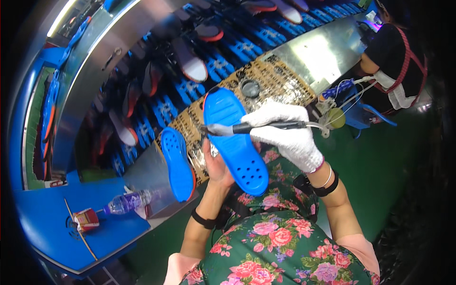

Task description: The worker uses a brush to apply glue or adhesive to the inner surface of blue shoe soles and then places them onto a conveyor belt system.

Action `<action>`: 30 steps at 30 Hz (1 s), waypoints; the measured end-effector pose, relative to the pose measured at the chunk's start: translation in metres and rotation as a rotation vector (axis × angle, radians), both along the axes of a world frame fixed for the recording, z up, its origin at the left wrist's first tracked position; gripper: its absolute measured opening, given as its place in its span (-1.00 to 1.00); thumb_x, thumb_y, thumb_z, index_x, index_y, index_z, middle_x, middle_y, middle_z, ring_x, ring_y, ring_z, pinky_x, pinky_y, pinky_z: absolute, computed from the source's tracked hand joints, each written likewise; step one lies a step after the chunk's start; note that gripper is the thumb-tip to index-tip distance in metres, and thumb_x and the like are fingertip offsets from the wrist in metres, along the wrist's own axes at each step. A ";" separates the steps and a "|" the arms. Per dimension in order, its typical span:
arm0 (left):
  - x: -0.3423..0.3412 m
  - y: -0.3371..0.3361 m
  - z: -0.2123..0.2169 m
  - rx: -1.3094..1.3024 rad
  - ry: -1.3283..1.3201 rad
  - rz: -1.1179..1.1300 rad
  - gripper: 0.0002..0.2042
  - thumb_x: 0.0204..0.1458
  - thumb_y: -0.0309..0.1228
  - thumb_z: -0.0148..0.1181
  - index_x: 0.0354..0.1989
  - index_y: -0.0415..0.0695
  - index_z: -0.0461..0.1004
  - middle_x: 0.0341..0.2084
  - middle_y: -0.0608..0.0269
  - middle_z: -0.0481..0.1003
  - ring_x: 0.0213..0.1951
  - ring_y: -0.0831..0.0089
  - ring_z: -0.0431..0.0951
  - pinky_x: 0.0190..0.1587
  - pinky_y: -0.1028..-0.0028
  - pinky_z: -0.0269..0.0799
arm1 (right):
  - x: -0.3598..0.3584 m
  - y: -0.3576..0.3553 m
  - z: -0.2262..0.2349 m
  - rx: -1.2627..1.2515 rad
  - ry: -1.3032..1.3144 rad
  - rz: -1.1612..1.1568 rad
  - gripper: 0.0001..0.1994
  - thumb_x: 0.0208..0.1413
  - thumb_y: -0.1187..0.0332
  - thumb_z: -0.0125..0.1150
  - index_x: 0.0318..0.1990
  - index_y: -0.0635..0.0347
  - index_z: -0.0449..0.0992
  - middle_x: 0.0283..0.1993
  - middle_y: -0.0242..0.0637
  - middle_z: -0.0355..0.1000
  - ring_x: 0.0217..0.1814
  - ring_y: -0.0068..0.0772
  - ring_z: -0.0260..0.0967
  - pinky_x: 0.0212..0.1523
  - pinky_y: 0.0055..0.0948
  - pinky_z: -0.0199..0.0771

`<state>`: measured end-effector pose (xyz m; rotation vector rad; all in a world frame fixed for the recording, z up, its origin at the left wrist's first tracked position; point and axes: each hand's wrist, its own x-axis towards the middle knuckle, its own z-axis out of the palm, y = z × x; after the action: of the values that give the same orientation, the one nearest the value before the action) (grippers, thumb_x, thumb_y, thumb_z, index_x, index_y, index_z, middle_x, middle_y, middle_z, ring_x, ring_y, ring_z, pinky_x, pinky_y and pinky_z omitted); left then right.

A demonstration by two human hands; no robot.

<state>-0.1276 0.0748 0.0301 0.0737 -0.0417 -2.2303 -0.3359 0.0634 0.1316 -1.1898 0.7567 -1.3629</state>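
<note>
Factory bench (pixel 304 54) of bare metal beside a conveyor (pixel 223 61) with blue ribbed carriers, shoe parts riding on it.

Blue sole (pixel 235 142): perforated, held tilted over lap and bench edge, toe end over patterned paper sheet (pixel 275 78), heel end toward body. Underside cradled by left hand (pixel 216 164), bare, fingers curled up around near edge; grasping sole. Black band on left wrist.

Right hand (pixel 289 133): white knit glove, clenched around black pen-like tool (pixel 259 127). Metal tip of tool touching upper face of sole near left edge. Thin white hose running from tool's rear end toward yellow-green round fitting (pixel 336 118) at bench corner. Black strap and thin bracelet on right wrist.

Second blue sole (pixel 176 164): lying on bench edge just left of held sole, orange rim showing along one side.

Round dark dish (pixel 250 88): on paper sheet, beyond toe of held sole.

Plastic bottle (pixel 127 202): clear, on its side on blue shelf at lower left, near small red-and-white carton (pixel 86 219) and a thin stick.

Floral garment across lap, lower centre.

Another person (pixel 394 61) at upper right, dark top, red apron straps, white sleeve; hands not visible.
</note>
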 end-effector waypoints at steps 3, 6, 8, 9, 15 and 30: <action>-0.006 -0.001 0.022 0.032 -0.178 0.029 -0.01 0.10 0.50 -0.25 0.42 -0.18 0.15 0.23 -0.13 0.39 0.19 -0.13 0.44 0.27 -0.12 0.33 | 0.003 -0.002 -0.001 -0.079 0.069 -0.090 -0.77 0.02 0.55 0.44 -0.12 0.31 0.69 -0.23 -0.25 0.65 -0.35 -0.57 0.55 -0.29 -0.55 0.58; -0.002 -0.003 0.018 -0.055 -0.086 -0.023 0.07 0.07 0.55 -0.36 0.46 -0.21 0.08 0.24 -0.15 0.37 0.21 -0.14 0.44 0.26 -0.06 0.37 | 0.004 0.002 -0.006 -0.046 0.155 -0.142 -0.77 0.00 0.56 0.44 -0.13 0.31 0.70 -0.23 -0.25 0.65 -0.30 -0.54 0.57 -0.26 -0.53 0.58; -0.005 -0.002 0.024 -0.066 0.022 -0.013 0.06 0.09 0.54 -0.38 0.46 -0.21 0.08 0.20 -0.16 0.40 0.17 -0.14 0.47 0.24 -0.07 0.39 | 0.005 0.004 -0.001 0.014 0.164 -0.136 -0.76 -0.01 0.56 0.44 -0.13 0.30 0.70 -0.24 -0.24 0.65 -0.25 -0.51 0.58 -0.22 -0.49 0.59; -0.007 -0.001 0.029 -0.030 -0.016 0.013 0.06 0.08 0.55 -0.42 0.45 -0.20 0.09 0.19 -0.14 0.41 0.16 -0.14 0.47 0.23 -0.07 0.40 | 0.006 0.003 -0.001 -0.102 0.255 -0.199 -0.77 -0.02 0.55 0.45 -0.14 0.30 0.70 -0.25 -0.22 0.65 -0.25 -0.49 0.59 -0.22 -0.47 0.59; -0.015 0.001 0.021 -0.261 -0.078 0.059 -0.21 0.26 0.37 -0.36 0.45 0.04 0.14 0.22 0.16 0.43 0.18 0.20 0.48 0.25 0.11 0.41 | 0.012 -0.011 0.006 -0.481 0.468 -0.425 -0.78 -0.04 0.51 0.45 -0.17 0.28 0.69 -0.23 -0.17 0.64 -0.24 -0.35 0.60 -0.19 -0.41 0.59; -0.011 0.001 -0.007 -0.425 0.114 0.028 -0.04 0.14 0.49 -0.51 0.52 -0.03 -0.06 0.42 0.08 0.17 0.40 0.11 0.24 0.42 0.07 0.19 | 0.031 0.015 -0.036 0.022 0.379 -0.304 -0.83 0.02 0.50 0.43 -0.19 0.22 0.66 -0.23 -0.22 0.62 -0.27 -0.34 0.56 -0.28 -0.43 0.51</action>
<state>-0.1391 0.0759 0.0233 -0.2824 -0.4470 -2.1480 -0.3049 0.0779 0.0952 -1.3749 1.2602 -1.3819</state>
